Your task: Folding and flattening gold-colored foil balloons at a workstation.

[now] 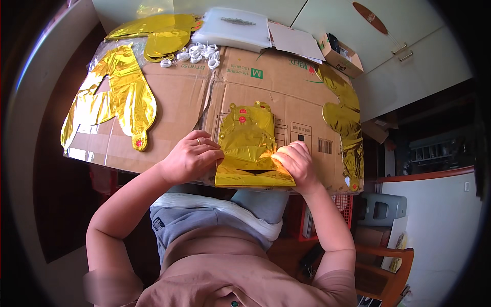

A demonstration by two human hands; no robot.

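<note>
A flat gold foil balloon (120,97) lies near the left edge of the cardboard sheet (179,97) covering the table. At the near edge, the left hand (190,156) rests with fingers curled together, pressing the left side of a folded gold foil balloon (249,146). The right hand (296,162) pinches its lower right part, fingers closed. Another gold balloon (345,120) lies along the right edge

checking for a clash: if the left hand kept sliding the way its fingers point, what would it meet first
Probably the right hand. The left hand points right across the folded gold foil balloon it presses, and the right hand rests on the balloon's other edge; height is unclear.
</note>
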